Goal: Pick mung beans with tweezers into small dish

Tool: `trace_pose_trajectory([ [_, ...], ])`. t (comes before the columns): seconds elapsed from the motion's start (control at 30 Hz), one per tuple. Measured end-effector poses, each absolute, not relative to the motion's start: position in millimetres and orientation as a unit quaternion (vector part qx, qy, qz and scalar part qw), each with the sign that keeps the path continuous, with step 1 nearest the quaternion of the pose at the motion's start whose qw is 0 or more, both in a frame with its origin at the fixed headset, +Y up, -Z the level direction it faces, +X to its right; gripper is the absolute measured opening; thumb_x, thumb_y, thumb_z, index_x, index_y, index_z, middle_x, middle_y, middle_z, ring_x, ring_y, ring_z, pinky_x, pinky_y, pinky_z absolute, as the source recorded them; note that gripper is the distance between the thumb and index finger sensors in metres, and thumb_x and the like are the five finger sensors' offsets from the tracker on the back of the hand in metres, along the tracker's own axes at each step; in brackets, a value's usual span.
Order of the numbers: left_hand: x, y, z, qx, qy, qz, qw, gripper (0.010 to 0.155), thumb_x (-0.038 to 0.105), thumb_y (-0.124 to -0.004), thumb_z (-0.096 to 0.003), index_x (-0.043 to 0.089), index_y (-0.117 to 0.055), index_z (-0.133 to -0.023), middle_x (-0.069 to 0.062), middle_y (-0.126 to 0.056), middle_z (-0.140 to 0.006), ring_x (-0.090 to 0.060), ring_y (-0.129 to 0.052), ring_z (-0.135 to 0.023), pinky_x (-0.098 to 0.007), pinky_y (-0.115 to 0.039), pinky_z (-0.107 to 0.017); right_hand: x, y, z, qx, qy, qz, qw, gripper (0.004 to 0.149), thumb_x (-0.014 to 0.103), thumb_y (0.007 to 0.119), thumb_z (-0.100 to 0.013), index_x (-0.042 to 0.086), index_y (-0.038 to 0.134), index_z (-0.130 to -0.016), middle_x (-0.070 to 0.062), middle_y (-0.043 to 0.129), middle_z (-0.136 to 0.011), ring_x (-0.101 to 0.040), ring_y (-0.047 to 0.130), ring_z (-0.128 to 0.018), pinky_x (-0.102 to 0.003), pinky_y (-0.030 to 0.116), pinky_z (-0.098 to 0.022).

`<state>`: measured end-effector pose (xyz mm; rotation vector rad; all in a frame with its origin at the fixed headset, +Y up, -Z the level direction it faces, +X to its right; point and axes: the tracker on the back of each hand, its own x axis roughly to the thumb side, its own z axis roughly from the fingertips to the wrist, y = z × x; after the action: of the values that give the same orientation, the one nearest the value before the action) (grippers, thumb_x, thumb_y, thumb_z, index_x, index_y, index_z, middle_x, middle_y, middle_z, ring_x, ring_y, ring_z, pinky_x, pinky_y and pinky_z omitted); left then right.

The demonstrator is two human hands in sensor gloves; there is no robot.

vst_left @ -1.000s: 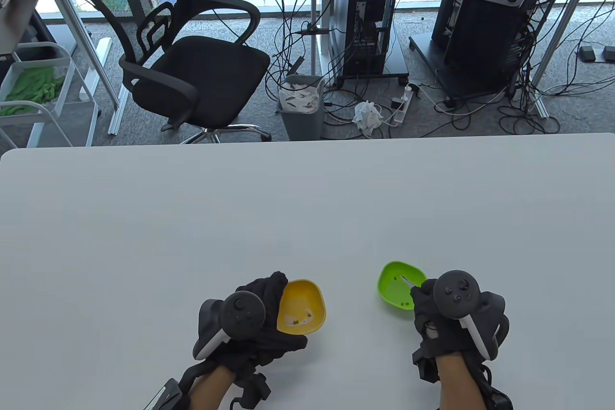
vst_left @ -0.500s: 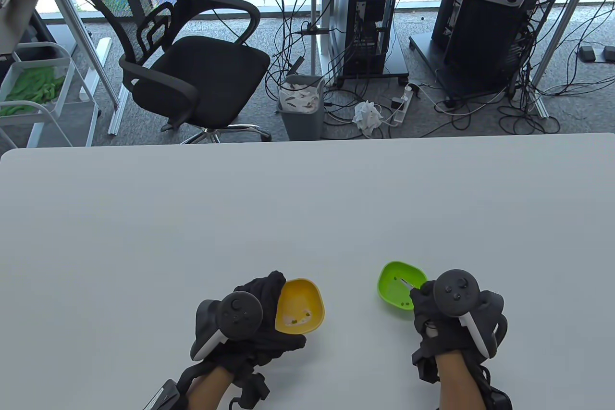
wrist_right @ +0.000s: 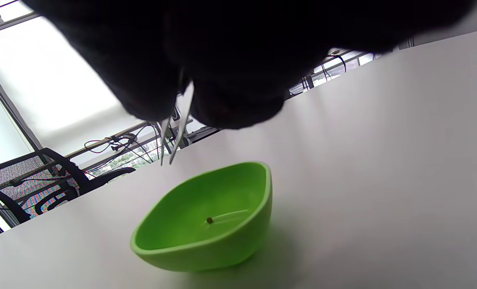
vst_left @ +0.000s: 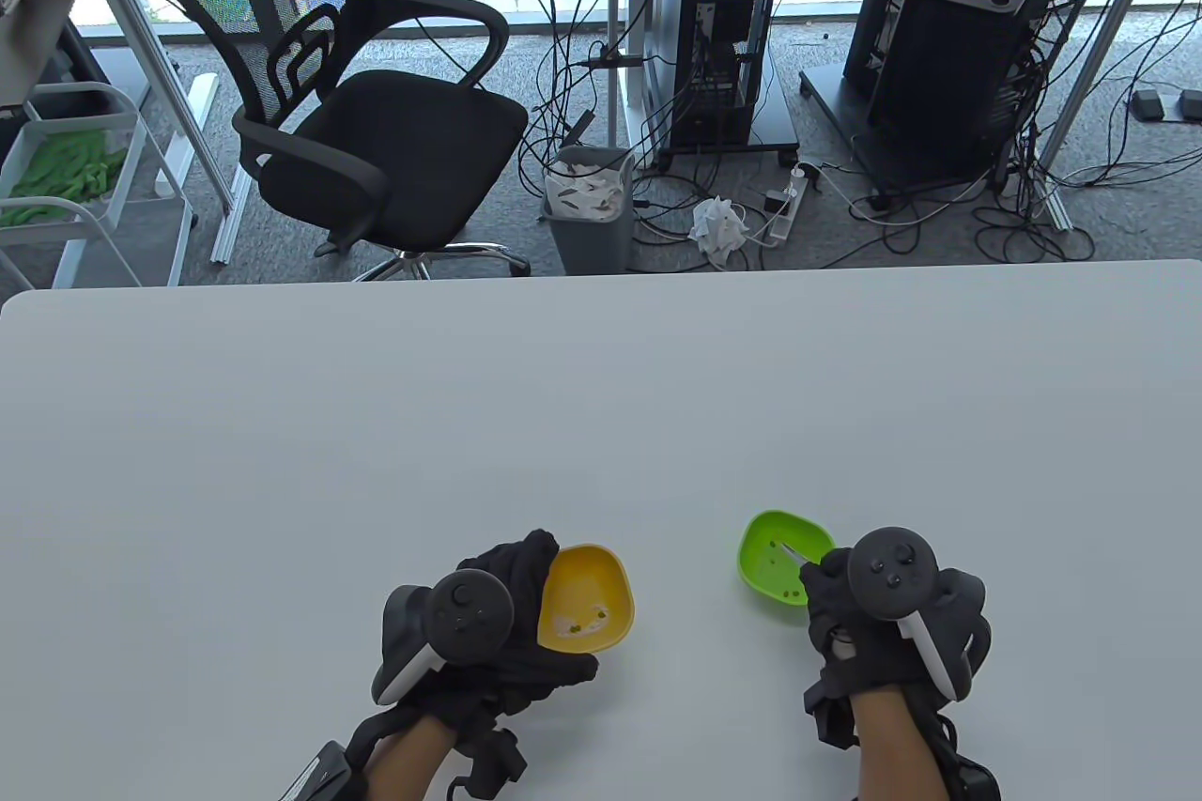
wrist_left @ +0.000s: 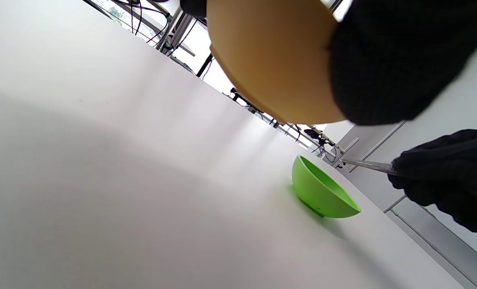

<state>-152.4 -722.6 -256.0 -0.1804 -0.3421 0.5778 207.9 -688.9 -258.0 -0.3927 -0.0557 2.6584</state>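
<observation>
Over the green dish (vst_left: 781,559) on the desk (vst_left: 601,407), right hand (vst_left: 887,627) pinches tweezers (wrist_right: 176,122), tips parted above its beans; yellow dish (vst_left: 587,599), tilted in the gripping left hand (vst_left: 488,632), lies to the left.

We see both hands in black fabric gloves, the cloth loose and wrinkled over the fingers and knuckles. On the back of the left hand (vst_left: 488,632) sits a dark grey tracker with a round face, small buttons and a short stick, and a white underside on its handle. The right hand (vst_left: 887,623) carries a matching tracker, its round dark face dotted with buttons, a white strip running along its handle. Black straps and buckles wrap each wrist, and thin black cables loop from them. At the left forearm a dark module with a pale label shows near the frame's edge. Both forearms are bare of sleeves.
</observation>
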Motion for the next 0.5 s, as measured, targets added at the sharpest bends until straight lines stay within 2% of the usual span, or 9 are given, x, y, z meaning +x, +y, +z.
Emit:
trace_pose_trajectory([
  [0.17,-152.3,-722.5,-255.9,-0.089,-0.168,0.282,0.940,0.121,0.064,-0.098,-0.0329,0.012,-0.024,-0.114,-0.013,-0.037,-0.117,-0.045,-0.037,-0.110,-0.068,-0.023,-0.077,206.7,-688.7,-257.9,-0.138,-0.019,0.964,0.228,0.036,0.032,0.090,-0.046,0.004,0.098,-0.067,-0.015,0.099,-0.047,-0.009,0.093,-0.021,-0.029,0.087,-0.014],
  [0.33,-151.5,-722.6,-256.0,-0.090,-0.168,0.280,0.941,0.121,0.064,-0.098,-0.0328,0.012,-0.024,-0.114,-0.013,-0.037,-0.117,-0.045,-0.037,-0.110,-0.068,-0.023,-0.077,191.9,-679.4,-252.6,-0.103,-0.034,0.967,0.232,0.036,0.032,0.090,-0.047,0.004,0.098,-0.068,-0.016,0.098,-0.047,-0.009,0.093,-0.021,-0.029,0.087,-0.014],
  [0.5,-150.0,-722.4,-256.9,-0.091,-0.168,0.279,0.941,0.121,0.064,-0.098,-0.0328,0.012,-0.024,-0.114,-0.013,-0.037,-0.117,-0.045,-0.036,-0.110,-0.068,-0.022,-0.077,141.0,-646.4,-231.8,0.007,-0.103,0.978,0.182,0.036,0.033,0.090,-0.047,0.004,0.098,-0.068,-0.015,0.098,-0.047,-0.009,0.093,-0.021,-0.029,0.087,-0.014],
])
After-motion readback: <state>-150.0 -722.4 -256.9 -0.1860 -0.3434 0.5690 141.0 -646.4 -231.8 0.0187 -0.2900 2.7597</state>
